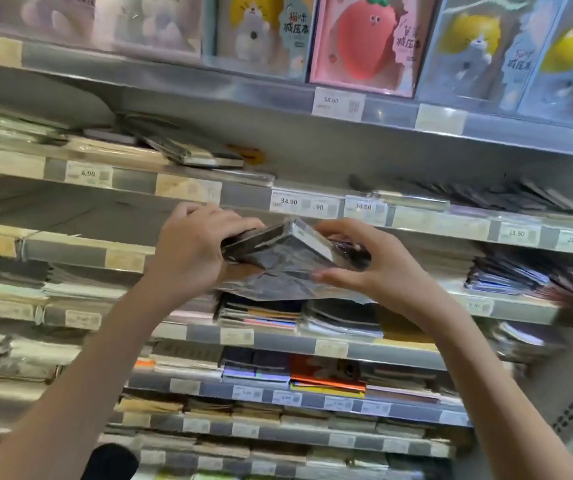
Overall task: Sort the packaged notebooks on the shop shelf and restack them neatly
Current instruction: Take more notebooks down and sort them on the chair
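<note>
Grey metal shop shelves (313, 341) with paper price tags rise in tiers. Two bare hands grip one small stack of dark, glossy plastic-wrapped notebooks (278, 252), tilted, in front of the shelves: left hand (191, 247) clasping its left end, right hand (358, 265) pinching the right. Four boxed plush-toy notebooks (361, 43) stand topmost.
</note>
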Demonstrator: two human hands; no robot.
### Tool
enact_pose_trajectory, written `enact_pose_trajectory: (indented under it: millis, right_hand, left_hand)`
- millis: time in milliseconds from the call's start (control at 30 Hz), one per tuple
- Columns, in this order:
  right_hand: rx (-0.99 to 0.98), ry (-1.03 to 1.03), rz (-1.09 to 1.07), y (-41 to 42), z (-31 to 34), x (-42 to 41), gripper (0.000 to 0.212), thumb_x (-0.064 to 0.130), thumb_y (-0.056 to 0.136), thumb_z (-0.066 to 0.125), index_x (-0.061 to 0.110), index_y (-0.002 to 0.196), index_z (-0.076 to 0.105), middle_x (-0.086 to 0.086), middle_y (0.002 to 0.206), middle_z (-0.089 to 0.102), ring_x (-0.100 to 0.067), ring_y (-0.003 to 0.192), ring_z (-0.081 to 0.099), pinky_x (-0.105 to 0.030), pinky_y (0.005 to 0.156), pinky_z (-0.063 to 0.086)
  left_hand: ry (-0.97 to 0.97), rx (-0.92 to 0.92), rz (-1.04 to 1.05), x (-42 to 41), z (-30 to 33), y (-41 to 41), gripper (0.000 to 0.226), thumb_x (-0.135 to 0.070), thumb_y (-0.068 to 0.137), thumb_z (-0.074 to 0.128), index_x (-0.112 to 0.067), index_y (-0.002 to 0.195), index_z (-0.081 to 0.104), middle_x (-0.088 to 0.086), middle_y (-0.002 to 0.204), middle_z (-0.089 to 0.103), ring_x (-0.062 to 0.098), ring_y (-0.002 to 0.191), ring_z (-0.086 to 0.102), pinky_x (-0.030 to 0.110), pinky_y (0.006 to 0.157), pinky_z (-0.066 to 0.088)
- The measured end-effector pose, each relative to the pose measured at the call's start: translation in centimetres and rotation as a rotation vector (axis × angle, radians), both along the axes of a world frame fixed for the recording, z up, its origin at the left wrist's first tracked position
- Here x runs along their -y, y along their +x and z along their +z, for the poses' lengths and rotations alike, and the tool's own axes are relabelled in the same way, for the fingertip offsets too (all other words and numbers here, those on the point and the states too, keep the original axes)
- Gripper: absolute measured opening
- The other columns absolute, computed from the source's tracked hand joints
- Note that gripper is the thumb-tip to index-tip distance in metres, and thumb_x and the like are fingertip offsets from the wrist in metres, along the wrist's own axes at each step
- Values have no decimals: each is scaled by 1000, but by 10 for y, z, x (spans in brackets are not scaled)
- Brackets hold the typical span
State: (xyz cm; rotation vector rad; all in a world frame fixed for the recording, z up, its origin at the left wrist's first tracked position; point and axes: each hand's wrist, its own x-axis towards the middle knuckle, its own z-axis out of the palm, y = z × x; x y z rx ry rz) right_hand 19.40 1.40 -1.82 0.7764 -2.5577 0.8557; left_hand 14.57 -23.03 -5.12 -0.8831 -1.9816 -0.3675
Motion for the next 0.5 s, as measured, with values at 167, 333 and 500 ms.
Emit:
enact_pose_trajectory:
  millis: [167,333,500]
  right_hand:
    - [243,-58,-9,-3,-82,13,41,55,68,65,44,106,54,28,104,55,5,101,52,-18,85,46]
    - [488,-74,-61,-4,-180,13,60,67,63,57,40,116,50,15,123,50,3,117,43,-14,95,37]
    - [786,-105,-95,-3,-276,21,64,55,76,56,29,132,43,4,133,37,-11,128,34,-23,101,29]
  left_hand:
    - [-22,207,97,11,-87,5,39,-58,71,54,-34,102,56,-10,87,71,17,83,64,29,74,31]
    - [-39,360,108,23,-178,14,37,-46,69,56,-32,103,58,-4,86,71,20,80,62,35,70,30]
    - [-178,520,237,24,-259,20,64,-23,34,92,-19,95,71,-1,84,72,21,78,67,33,72,25]
